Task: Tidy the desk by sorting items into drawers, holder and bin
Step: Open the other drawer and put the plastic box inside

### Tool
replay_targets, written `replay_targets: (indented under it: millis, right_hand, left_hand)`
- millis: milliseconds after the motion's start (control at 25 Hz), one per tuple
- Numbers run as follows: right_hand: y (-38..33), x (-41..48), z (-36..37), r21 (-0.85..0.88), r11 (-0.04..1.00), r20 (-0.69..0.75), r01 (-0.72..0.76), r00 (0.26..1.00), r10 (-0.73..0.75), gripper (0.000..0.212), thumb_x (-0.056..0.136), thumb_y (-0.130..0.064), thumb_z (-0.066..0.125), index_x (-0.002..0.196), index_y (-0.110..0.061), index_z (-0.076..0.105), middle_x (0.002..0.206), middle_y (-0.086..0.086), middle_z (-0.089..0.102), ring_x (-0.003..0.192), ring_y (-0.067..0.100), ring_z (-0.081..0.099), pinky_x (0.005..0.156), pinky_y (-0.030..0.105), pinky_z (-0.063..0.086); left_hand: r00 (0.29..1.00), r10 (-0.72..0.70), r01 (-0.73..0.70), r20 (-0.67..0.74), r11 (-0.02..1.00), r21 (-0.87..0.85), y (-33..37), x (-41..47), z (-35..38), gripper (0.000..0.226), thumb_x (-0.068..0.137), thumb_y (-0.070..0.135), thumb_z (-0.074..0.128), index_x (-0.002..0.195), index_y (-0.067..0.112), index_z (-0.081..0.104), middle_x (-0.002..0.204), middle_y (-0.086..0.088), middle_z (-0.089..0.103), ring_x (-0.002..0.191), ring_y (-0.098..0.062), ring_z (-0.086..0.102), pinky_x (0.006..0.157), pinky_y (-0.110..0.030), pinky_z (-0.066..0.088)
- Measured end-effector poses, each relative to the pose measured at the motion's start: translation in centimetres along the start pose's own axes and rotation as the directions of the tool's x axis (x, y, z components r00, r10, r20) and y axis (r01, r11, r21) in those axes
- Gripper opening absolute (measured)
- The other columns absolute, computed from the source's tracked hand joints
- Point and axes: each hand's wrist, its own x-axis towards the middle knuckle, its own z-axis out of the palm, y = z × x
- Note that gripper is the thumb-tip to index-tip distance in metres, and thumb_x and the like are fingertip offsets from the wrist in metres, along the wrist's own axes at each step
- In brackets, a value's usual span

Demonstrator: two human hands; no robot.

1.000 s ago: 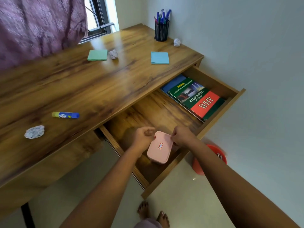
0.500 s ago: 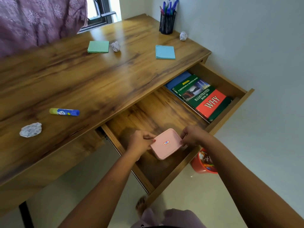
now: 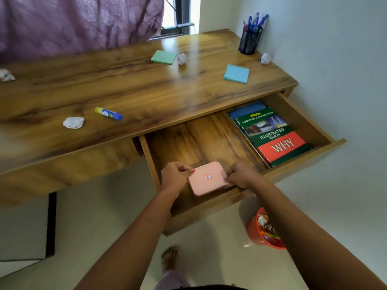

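A pink box (image 3: 207, 178) with a small red label lies flat in the front of the open drawer (image 3: 209, 135). My left hand (image 3: 175, 177) grips its left end and my right hand (image 3: 241, 174) grips its right end. Two books (image 3: 272, 137) lie in the drawer's right part. On the desk (image 3: 134, 88) are a glue stick (image 3: 108, 113), a green note pad (image 3: 164, 57), a blue note pad (image 3: 236, 73) and several crumpled paper balls (image 3: 73, 122). A black mesh pen holder (image 3: 250, 41) stands at the far right corner.
An orange bin (image 3: 256, 231) with scraps stands on the floor under the drawer's right end, partly hidden by my right arm. A purple curtain (image 3: 79, 21) hangs behind the desk. The wall is close on the right. My foot (image 3: 169, 259) is below the drawer.
The pink box went from tilted to lying flat in the drawer's front, both hands still on it. The camera view has shifted, showing more of the desk's left side.
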Motion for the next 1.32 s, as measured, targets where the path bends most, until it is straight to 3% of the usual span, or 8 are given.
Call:
replay_targets:
  millis: [160,280,400,640,880,1040,1160,1320]
  right_hand:
    - [1.4,0.5,-0.3,-0.008,0.999,-0.032,0.044,0.999,-0.044,0.025,0.086,-0.02,0.058,0.062,-0.014,0.052,0.073,0.008,0.053,0.079,0.025,0.053,0.061,0.028,0.036]
    - [2.3,1.2,-0.6,0.089,0.996,-0.096,0.026,0.995,-0.018,0.018,0.087,-0.024,0.059,0.079,-0.009,0.063,0.083,0.007,0.065,0.083,0.024,0.063,0.072,0.033,0.051]
    - [2.9,2.0,-1.3,0.194,0.981,-0.104,0.004,0.994,0.016,0.016,0.086,-0.024,0.061,0.088,-0.01,0.066,0.087,0.008,0.07,0.083,0.024,0.067,0.081,0.038,0.056]
    - [3.6,3.6,-1.9,0.236,0.972,-0.124,0.002,0.992,0.028,0.013,0.085,-0.023,0.062,0.085,-0.011,0.068,0.087,0.008,0.072,0.083,0.025,0.068,0.083,0.04,0.056]
    - [4.5,0.3,-2.3,0.196,0.976,-0.232,0.1,0.971,-0.053,0.033,0.095,-0.032,0.054,0.119,-0.01,0.059,0.11,0.008,0.065,0.103,0.026,0.062,0.085,0.037,0.049]
    - [7.7,-3.5,-0.7,-0.102,0.937,-0.49,0.333,0.803,-0.339,0.049,0.097,-0.032,0.048,0.141,-0.012,0.04,0.137,0.009,0.051,0.128,0.025,0.045,0.102,0.037,0.039]
    - [10.6,-5.1,1.8,-0.189,0.935,-0.446,0.3,0.822,-0.355,0.06,0.1,-0.04,0.035,0.15,-0.009,0.024,0.155,0.012,0.028,0.145,0.029,0.022,0.114,0.041,0.028]
    - [12.7,-6.2,3.1,-0.375,0.902,-0.389,0.215,0.846,-0.364,0.076,0.095,-0.057,0.01,0.145,-0.006,0.035,0.149,0.016,0.039,0.137,0.033,0.038,0.105,0.048,0.034]
  left_hand:
    - [0.979,-0.123,0.096,-0.162,0.981,-0.168,1.0,-2.8,1.3,0.006,0.084,0.013,0.069,0.086,0.015,0.064,0.098,-0.003,0.065,0.093,-0.018,0.061,0.086,-0.034,0.055]
    - [0.963,-0.207,0.155,-0.175,0.951,-0.267,1.4,-4.3,1.9,0.015,0.084,0.009,0.068,0.098,0.014,0.065,0.102,-0.005,0.065,0.092,-0.018,0.063,0.085,-0.033,0.056]
    - [0.975,-0.217,0.207,-0.041,0.963,-0.176,1.5,-5.7,3.1,0.024,0.089,0.006,0.062,0.112,0.011,0.064,0.11,-0.005,0.063,0.097,-0.019,0.062,0.089,-0.035,0.055]
    - [0.988,-0.144,0.14,-0.053,0.987,-0.082,2.3,-5.5,5.5,0.03,0.093,0.003,0.054,0.12,0.013,0.064,0.121,-0.006,0.064,0.106,-0.021,0.061,0.094,-0.037,0.053]
    - [1.0,-0.002,0.003,-0.012,0.993,0.114,1.7,-7.2,4.6,0.04,0.097,0.02,0.052,0.137,0.016,0.049,0.14,-0.004,0.052,0.126,-0.021,0.049,0.1,-0.029,0.042]
    - [0.955,0.297,-0.236,-0.008,0.774,0.588,-1.3,-9.6,3.7,0.052,0.098,0.047,0.034,0.145,0.023,0.036,0.145,0.001,0.045,0.135,-0.017,0.039,0.106,-0.033,0.037]
    - [0.901,0.434,-0.301,0.025,0.581,0.757,-2.8,-10.9,3.7,0.059,0.098,0.053,0.018,0.149,0.025,0.024,0.151,0.005,0.036,0.142,-0.013,0.027,0.113,-0.031,0.026]
    - [0.893,0.449,-0.226,-0.036,0.516,0.826,-4.0,-12.1,4.3,0.067,0.094,0.056,0.005,0.152,0.022,0.012,0.158,0.001,0.022,0.147,-0.018,0.012,0.116,-0.035,0.006]
